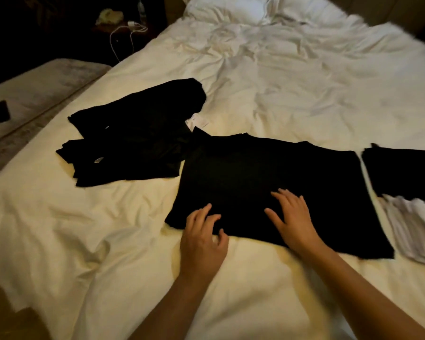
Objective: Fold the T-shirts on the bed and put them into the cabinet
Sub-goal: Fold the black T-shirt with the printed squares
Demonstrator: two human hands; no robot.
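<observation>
Lying under right hand (pixel 293 217) (fingers flat): black T-shirt (pixel 255 173).

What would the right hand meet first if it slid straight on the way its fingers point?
The right hand lies flat on the spread black T-shirt, fingers pointing up and left. It would cross more of that shirt, then probably reach the black clothes pile; depth is unclear.

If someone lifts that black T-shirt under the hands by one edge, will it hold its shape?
Probably not. The black T-shirt lies flat like thin cloth, so it would likely droop. It looks light, and may drag the wrinkled duvet if pushed.
</observation>
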